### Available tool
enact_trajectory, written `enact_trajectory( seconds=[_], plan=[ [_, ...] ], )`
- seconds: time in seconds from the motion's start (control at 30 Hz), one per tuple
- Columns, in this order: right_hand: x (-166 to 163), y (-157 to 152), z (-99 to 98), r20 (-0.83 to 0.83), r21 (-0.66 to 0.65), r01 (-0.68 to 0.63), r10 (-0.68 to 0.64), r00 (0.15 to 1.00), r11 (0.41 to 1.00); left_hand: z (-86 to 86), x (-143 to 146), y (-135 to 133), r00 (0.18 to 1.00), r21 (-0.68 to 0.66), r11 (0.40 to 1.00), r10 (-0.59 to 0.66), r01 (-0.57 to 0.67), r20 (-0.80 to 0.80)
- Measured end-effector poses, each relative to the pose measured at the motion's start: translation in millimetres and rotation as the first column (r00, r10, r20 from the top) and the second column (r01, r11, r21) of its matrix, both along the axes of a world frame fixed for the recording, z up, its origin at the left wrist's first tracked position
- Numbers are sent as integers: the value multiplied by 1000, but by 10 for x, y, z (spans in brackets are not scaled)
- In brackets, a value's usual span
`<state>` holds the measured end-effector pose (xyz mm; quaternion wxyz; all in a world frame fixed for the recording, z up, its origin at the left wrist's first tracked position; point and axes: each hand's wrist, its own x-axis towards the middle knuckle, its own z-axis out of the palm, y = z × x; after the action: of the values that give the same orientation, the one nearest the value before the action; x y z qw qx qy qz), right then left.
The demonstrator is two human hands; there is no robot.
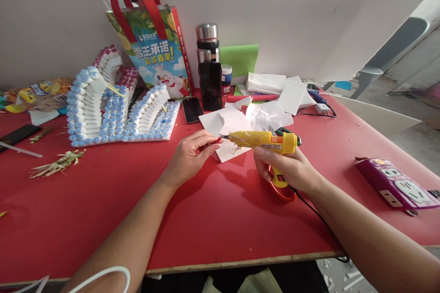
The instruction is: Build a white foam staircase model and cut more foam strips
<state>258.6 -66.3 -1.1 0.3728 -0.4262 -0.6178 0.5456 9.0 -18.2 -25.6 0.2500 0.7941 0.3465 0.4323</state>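
The left hand (188, 158) pinches a red piece (219, 140), probably light; the right hand (290, 167) grips the glue gun (250, 138), likely stiff, best by its handle (279, 180).

red table (213, 233), shopping bag (161, 57), white papers (235, 120)

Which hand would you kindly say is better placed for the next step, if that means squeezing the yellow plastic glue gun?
Probably the right hand: it grips the yellow plastic glue gun, which points toward the small red piece, while the left hand is busy pinching that piece.
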Motion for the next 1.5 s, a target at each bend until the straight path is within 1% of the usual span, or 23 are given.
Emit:
enact_trajectory(
  seconds=[0.2, 0.5, 0.7, 0.93, 1.03, 1.23, 1.37, 1.5],
  plan=[
    [3, -2, -5, 13, -4, -2, 2, 1000, 1000, 4, 6, -2, 1000, -37, 999, -10, 10, 0],
    [4, -18, -14, 12, -10, -15, 16, 1000, 1000, -17, 8, -13, 997, -205, 979, 11, 5, 77],
    [-17, -27, 8, 14, -8, -15, 15, 1000, 1000, -46, 10, -22, 996, -254, 967, 2, 21, 90],
    [-20, -29, 4, 13, 10, -27, 26, 1000, 1000, -13, 33, -42, 983, -398, 916, 19, 56, 184],
    [-20, -23, 0, 11, 13, -26, 25, 1000, 1000, 6, 37, -48, 975, -439, 896, 30, 71, 219],
    [-32, -27, 17, 28, -6, -5, 5, 1000, 1000, 24, 44, -58, 971, -473, 877, 35, 83, 235],
    [-34, -26, 27, 5, -7, 13, -13, 1000, 1000, 34, 45, -57, 974, -459, 883, 9, 99, 226],
    [-26, -21, 1, -7, -8, 23, -23, 1000, 1000, 32, 38, -54, 976, -445, 891, 8, 92, 218]
  ],
)
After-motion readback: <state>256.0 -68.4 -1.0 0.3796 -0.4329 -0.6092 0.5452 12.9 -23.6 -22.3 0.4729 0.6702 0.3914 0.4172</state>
